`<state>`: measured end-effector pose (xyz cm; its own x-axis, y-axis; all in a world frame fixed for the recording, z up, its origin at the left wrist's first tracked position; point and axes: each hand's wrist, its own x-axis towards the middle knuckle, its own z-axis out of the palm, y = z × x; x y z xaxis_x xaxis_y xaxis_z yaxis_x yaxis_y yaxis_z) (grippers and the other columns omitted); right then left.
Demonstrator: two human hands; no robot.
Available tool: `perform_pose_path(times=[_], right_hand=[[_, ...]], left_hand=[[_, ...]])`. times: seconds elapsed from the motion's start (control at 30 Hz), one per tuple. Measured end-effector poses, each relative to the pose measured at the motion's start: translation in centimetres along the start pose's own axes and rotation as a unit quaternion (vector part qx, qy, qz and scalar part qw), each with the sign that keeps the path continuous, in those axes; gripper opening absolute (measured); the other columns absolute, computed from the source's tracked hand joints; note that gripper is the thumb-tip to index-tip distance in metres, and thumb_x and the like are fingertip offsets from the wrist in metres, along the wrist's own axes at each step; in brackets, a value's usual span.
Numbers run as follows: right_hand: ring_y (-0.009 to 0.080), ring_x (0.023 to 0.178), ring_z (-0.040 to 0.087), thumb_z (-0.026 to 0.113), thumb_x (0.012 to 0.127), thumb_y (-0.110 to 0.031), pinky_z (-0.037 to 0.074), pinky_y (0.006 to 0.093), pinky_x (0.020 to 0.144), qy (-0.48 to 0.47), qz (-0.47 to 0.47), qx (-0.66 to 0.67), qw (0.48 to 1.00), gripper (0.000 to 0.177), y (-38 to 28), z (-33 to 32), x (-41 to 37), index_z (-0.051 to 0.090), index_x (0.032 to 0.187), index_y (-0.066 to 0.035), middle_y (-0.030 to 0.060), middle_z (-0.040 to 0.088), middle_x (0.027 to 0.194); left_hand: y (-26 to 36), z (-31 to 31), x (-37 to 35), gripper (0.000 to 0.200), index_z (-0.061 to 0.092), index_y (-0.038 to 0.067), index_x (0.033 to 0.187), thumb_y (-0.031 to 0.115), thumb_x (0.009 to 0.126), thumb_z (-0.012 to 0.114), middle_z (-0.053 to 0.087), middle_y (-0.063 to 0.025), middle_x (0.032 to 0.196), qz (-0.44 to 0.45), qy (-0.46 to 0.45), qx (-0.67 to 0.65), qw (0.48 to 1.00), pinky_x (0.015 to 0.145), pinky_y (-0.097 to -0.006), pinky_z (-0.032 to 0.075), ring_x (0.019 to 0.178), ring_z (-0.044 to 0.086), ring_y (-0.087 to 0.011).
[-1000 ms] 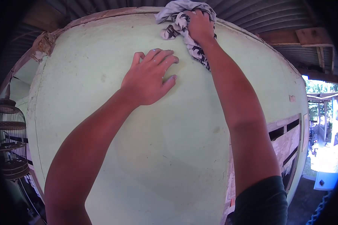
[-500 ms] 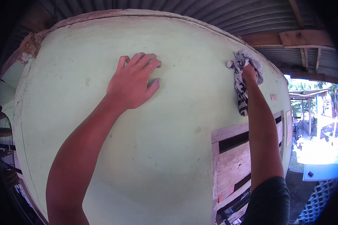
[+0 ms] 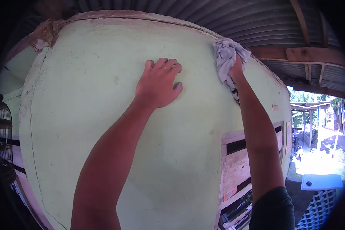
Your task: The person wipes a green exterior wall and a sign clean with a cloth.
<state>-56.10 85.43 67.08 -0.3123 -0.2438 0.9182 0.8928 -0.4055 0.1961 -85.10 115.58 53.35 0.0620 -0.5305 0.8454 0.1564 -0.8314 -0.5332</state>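
A pale green wall (image 3: 92, 115) fills most of the head view, with small dark marks and stains on it. My left hand (image 3: 159, 82) rests on the wall near the middle, fingers bent and spread, holding nothing. Higher up and to the right, my right hand (image 3: 237, 69) grips a crumpled grey-white cloth (image 3: 227, 55) with a dark pattern. The cloth lies against the upper part of the wall, close to its top edge, and its lower end hangs beside my wrist. The cloth hides most of my right fingers.
Below my right arm is a wooden-framed window opening (image 3: 235, 168) with slats. A corrugated roof (image 3: 257, 23) on wooden beams (image 3: 314, 55) hangs overhead. A birdcage (image 3: 3, 130) is at the far left. At the lower right stands a white-topped surface (image 3: 321, 182) with a small dark object.
My right hand has moved the cloth up and left, toward the wall's top edge. My left hand appears farther right in the view, still spread. The view has shifted slightly.
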Motion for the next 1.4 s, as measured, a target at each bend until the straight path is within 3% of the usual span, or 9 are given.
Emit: perform_pose_path(times=[0.1, 0.13, 0.37, 0.63, 0.83, 1.0, 1.1, 1.17, 1.4], right_hand=[[0.0419, 0.141, 0.039, 0.068, 0.084, -0.012, 0.038, 0.0458, 0.117, 0.041, -0.130, 0.057, 0.989, 0.053, -14.4, 5.4, 0.9, 0.059, 0.137, -0.008, 0.0233, 0.045, 0.147], [0.0418, 0.140, 0.040, 0.065, 0.086, -0.010, 0.041, 0.0479, 0.115, 0.052, -0.218, -0.151, 0.963, 0.049, -19.3, 4.7, 0.0, 0.061, 0.134, -0.010, 0.0237, 0.046, 0.145], [0.0359, 0.123, 0.063, 0.055, 0.097, -0.019, 0.056, 0.0487, 0.098, -0.110, -0.176, -0.075, 0.975, 0.031, -28.1, 8.3, -0.1, 0.070, 0.124, -0.020, 0.0114, 0.059, 0.137], [0.0382, 0.117, 0.065, 0.066, 0.089, -0.019, 0.054, 0.0484, 0.097, -0.027, -0.141, -0.122, 0.982, 0.032, -17.3, 8.0, 5.9, 0.071, 0.119, -0.009, 0.0189, 0.067, 0.127], [0.0433, 0.137, 0.053, 0.079, 0.085, -0.031, 0.047, 0.0515, 0.111, -0.100, 0.209, -0.371, 0.899, 0.066, -4.0, -3.0, 4.7, 0.056, 0.143, -0.012, 0.0177, 0.059, 0.145], [0.0385, 0.145, 0.046, 0.062, 0.096, -0.036, 0.041, 0.0480, 0.117, -0.118, 0.311, -0.357, 0.873, 0.056, 3.3, -10.3, -3.0, 0.055, 0.147, -0.013, 0.0155, 0.051, 0.155], [0.0358, 0.147, 0.043, 0.052, 0.100, -0.034, 0.035, 0.0440, 0.122, -0.107, 0.157, -0.376, 0.907, 0.052, 11.3, -13.3, -7.5, 0.055, 0.147, -0.013, 0.0169, 0.051, 0.155], [0.0389, 0.149, 0.039, 0.069, 0.092, -0.033, 0.033, 0.0408, 0.123, -0.136, 0.096, -0.364, 0.916, 0.069, 15.0, -15.1, -9.2, 0.046, 0.154, -0.014, 0.0190, 0.044, 0.160], [0.0386, 0.147, 0.041, 0.069, 0.091, -0.031, 0.034, 0.0411, 0.122, -0.042, 0.201, -0.256, 0.945, 0.069, 12.7, -14.8, -13.9, 0.045, 0.153, -0.012, 0.0190, 0.045, 0.158]], left_hand=[[-0.5, 0.7, -0.6, 0.038, 0.058, 0.012, 0.126, 0.033, 0.094, 0.065, 0.055, -0.0022, 0.135, 0.034, 0.053, 0.016, 0.998, 0.107, -0.0437, 0.034, 0.129, 0.048, -0.0209], [-0.4, 0.6, -0.5, 0.038, 0.058, 0.012, 0.126, 0.033, 0.094, 0.065, 0.055, -0.0022, 0.135, 0.044, 0.052, 0.020, 0.997, 0.107, -0.0437, 0.034, 0.129, 0.048, -0.0209], [-0.1, -0.3, -0.7, 0.040, 0.058, 0.012, 0.126, 0.032, 0.093, 0.065, 0.057, -0.0070, 0.127, 0.029, 0.016, 0.037, 0.999, 0.104, -0.0451, 0.034, 0.127, 0.049, -0.0230], [-0.1, -0.4, -0.5, 0.035, 0.059, 0.014, 0.123, 0.029, 0.092, 0.067, 0.056, -0.0023, 0.129, 0.042, 0.019, 0.023, 0.999, 0.104, -0.0443, 0.035, 0.127, 0.049, -0.0216], [0.4, -0.9, -0.1, 0.034, 0.058, 0.014, 0.122, 0.024, 0.091, 0.065, 0.055, -0.0029, 0.139, 0.020, -0.012, 0.012, 1.000, 0.107, -0.0418, 0.034, 0.131, 0.048, -0.0231], [1.2, -0.5, -0.4, 0.033, 0.056, 0.012, 0.121, 0.020, 0.090, 0.063, 0.055, -0.0039, 0.135, 0.014, -0.009, 0.041, 0.999, 0.105, -0.0403, 0.035, 0.128, 0.049, -0.0233], [1.2, -0.2, -0.6, 0.032, 0.056, 0.011, 0.120, 0.019, 0.090, 0.063, 0.056, -0.0037, 0.134, 0.026, 0.015, 0.058, 0.998, 0.103, -0.0398, 0.035, 0.126, 0.050, -0.0227], [1.4, -0.1, -0.5, 0.032, 0.057, 0.011, 0.121, 0.020, 0.090, 0.063, 0.056, -0.0034, 0.133, 0.022, 0.014, 0.058, 0.998, 0.103, -0.0395, 0.036, 0.126, 0.050, -0.0220], [1.4, -0.3, -0.9, 0.033, 0.058, 0.011, 0.122, 0.021, 0.091, 0.063, 0.058, -0.0023, 0.132, 0.009, 0.019, 0.055, 0.998, 0.105, -0.0390, 0.036, 0.126, 0.050, -0.0204]])
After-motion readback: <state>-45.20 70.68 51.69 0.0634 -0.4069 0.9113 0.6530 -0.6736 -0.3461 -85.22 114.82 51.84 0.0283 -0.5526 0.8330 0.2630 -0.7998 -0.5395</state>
